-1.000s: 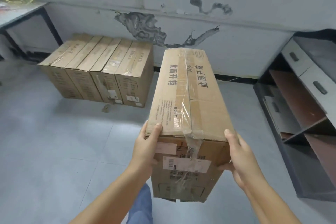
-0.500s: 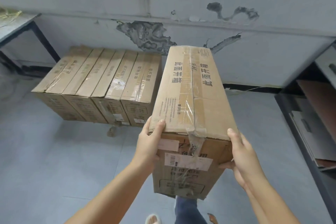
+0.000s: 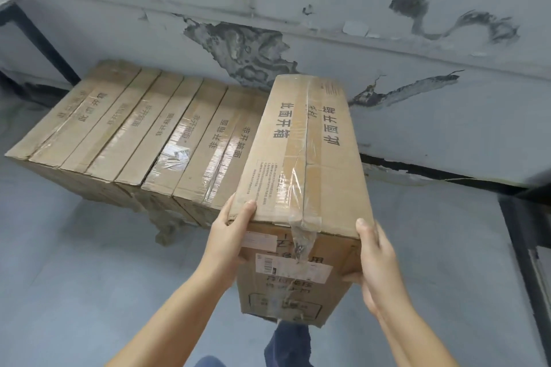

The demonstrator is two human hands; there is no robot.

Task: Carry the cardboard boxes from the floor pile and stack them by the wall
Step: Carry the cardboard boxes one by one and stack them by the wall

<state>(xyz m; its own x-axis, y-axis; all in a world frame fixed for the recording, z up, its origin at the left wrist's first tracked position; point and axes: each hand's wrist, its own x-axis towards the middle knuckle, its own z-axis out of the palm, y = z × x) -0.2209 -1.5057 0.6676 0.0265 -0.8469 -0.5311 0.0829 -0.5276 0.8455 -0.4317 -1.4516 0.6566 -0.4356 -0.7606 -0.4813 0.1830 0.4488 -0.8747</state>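
I carry a long taped cardboard box (image 3: 301, 158) off the floor, its near end toward me and its far end pointing at the wall. My left hand (image 3: 229, 232) grips the near left corner, thumb on the top face. My right hand (image 3: 375, 259) holds the near right corner, thumb on the top edge, fingers under the end face. A row of several similar boxes (image 3: 134, 125) stands side by side on the floor against the wall, just left of the carried box and partly hidden behind it.
The peeling grey wall (image 3: 387, 39) is straight ahead, with a black baseboard strip (image 3: 432, 171). A dark table leg (image 3: 38, 42) slants at the far left. A dark cabinet edge (image 3: 524, 247) stands at the right. My blue trouser leg (image 3: 286, 343) shows below the box.
I have walked closer to the wall with the box. The row of boxes now looks larger and nearer. The cabinet has slid mostly out of view at the right. My grip is unchanged.
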